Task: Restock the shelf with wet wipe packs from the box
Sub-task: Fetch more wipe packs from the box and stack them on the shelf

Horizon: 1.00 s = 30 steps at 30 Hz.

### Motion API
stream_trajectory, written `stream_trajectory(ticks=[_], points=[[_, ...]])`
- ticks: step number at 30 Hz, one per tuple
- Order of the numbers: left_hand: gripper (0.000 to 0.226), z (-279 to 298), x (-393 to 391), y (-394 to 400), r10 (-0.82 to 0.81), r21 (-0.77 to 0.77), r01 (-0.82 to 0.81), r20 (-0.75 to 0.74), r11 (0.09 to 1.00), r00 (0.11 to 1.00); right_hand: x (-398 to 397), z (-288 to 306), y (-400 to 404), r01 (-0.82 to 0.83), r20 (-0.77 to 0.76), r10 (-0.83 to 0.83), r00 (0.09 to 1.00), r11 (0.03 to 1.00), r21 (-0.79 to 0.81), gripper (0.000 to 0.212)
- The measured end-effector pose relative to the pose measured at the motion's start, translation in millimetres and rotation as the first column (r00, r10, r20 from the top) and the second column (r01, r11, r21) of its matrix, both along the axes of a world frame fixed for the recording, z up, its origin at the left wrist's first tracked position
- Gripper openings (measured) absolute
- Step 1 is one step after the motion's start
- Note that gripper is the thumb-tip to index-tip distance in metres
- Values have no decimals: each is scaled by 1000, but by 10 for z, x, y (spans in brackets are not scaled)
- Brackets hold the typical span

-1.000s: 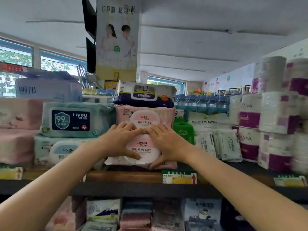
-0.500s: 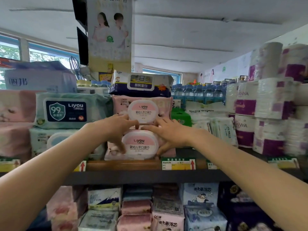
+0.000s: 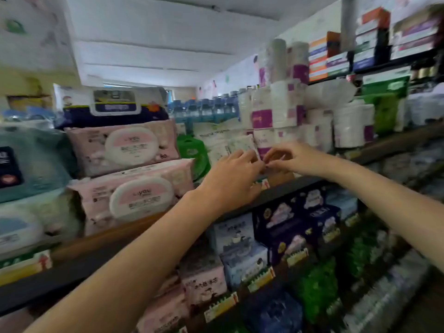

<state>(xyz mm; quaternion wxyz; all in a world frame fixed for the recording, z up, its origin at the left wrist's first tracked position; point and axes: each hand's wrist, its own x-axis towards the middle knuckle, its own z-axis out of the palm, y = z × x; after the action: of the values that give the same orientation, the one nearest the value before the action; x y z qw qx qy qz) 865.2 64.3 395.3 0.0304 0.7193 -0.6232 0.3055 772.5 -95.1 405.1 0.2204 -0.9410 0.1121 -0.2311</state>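
Note:
Two pink wet wipe packs with white oval lids lie stacked on the shelf (image 3: 134, 227), the upper pack (image 3: 125, 146) on the lower pack (image 3: 134, 192), with no hand on them. Both my hands are to their right, at a row of small white wipe packs (image 3: 236, 145) standing in front of the toilet rolls. My left hand (image 3: 230, 179) reaches there with its fingers stretched forward against the small packs. My right hand (image 3: 293, 159) arches beside it, fingertips meeting those of the left. Blur hides whether it pinches anything. No box is in view.
A dark blue wipe pack (image 3: 113, 106) tops the pink stack and teal packs (image 3: 31, 162) lie to the left. A green pack (image 3: 192, 152), water bottles (image 3: 204, 109) and purple-banded toilet rolls (image 3: 278, 109) fill the right. The lower shelf holds tissue boxes (image 3: 283, 224).
Both hands have left the pink packs and moved right to the small white packs. The view has swung right and is motion-blurred.

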Motion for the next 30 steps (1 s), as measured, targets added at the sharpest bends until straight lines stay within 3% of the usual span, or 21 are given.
stream_trajectory(ticks=[3, 7, 9, 11, 15, 16, 18, 21, 24, 27, 30], points=[[42, -448, -426, -398, -200, 234, 223, -119, 946, 973, -887, -563, -234, 261, -193, -228, 954, 952, 162, 16], [45, -1202, -1229, -887, -326, 561, 417, -260, 715, 909, -2452, -1458, -84, 583, -451, -450, 771, 783, 215, 25], [42, -1551, -1816, -1083, -377, 637, 491, -319, 594, 870, -3343, -1816, 160, 736, -551, -545, 632, 645, 206, 25], [38, -1865, -2477, -1186, -443, 676, 545, -343, 496, 828, -4204, -2084, 490, 865, -581, -646, 496, 425, 266, 19], [38, -2431, -3763, -1169, -605, 698, 643, -375, 315, 703, -5579, -2546, 1160, 875, -604, -747, 278, -63, 480, 24], [39, -2567, -4051, -1123, -631, 709, 651, -381, 271, 676, -5820, -2688, 1334, 854, -619, -747, 241, -140, 502, 23], [40, -2869, -4577, -1022, -674, 732, 656, -392, 183, 626, -6195, -3035, 1630, 849, -648, -745, 160, -232, 475, 12], [35, -3428, -5252, -838, -706, 708, 703, -463, 69, 536, -6562, -3749, 1943, 812, -723, -678, 132, -345, 472, 8], [36, -4182, -5773, -704, -692, 761, 648, -466, 4, 551, -6733, -4650, 2160, 845, -815, -557, 158, -350, 404, 4], [36, -4883, -6083, -675, -649, 824, 566, -442, -21, 620, -6763, -5506, 2285, 931, -902, -349, 253, -165, 325, 45], [29, -5457, -6170, -710, -535, 831, 556, -461, 18, 708, -6689, -6159, 2229, 936, -924, -220, 312, -98, 339, 39]])
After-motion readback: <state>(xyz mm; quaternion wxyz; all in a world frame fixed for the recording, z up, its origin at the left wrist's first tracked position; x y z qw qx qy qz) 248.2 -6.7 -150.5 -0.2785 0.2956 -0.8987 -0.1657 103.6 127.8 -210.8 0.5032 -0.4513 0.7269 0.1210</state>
